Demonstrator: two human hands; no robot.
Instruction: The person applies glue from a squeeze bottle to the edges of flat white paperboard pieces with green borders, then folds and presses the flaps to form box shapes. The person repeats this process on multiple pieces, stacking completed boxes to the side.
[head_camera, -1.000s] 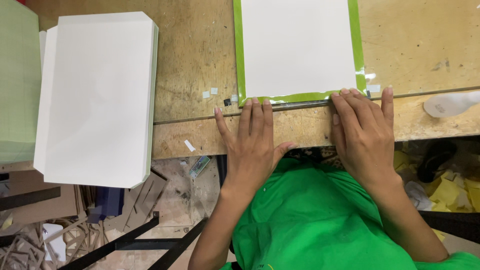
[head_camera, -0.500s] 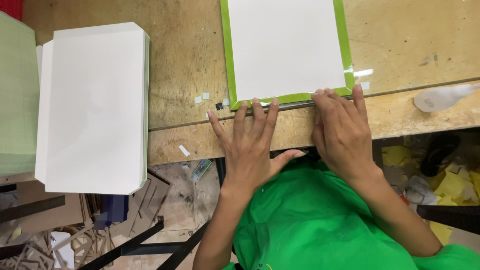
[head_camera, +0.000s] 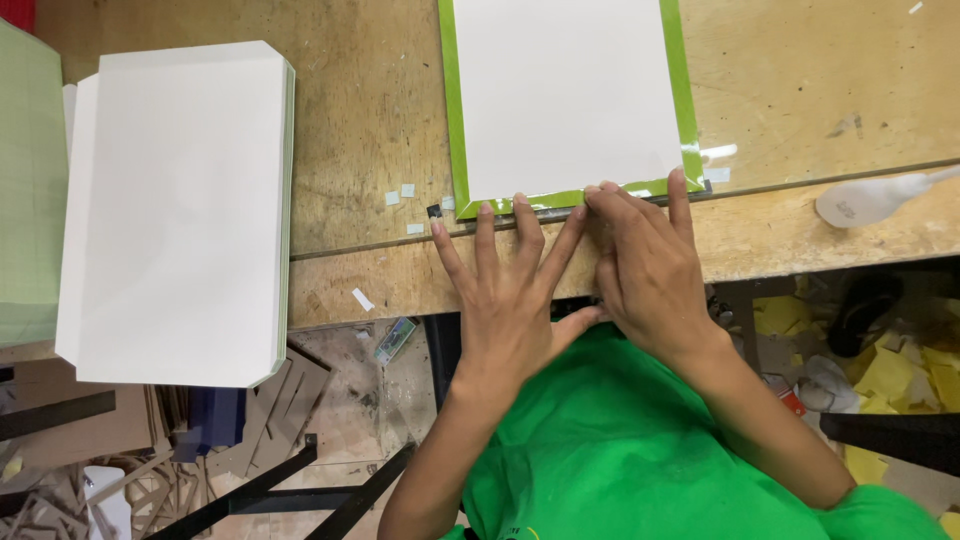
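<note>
Just beyond both fingertips (head_camera: 515, 203): green-edged board (head_camera: 567, 100).

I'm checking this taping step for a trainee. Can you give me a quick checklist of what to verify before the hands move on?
1. Left hand flat on the near green border: ok.
2. Right hand pressing the border beside it: ok.
3. White board lying flat on the workbench: ok.
4. Tape bond fully smoothed under the fingers: cannot tell.
5. Small tape scraps near the board's corner cleared: not ok.
6. White stack apart from the work: ok.
</note>
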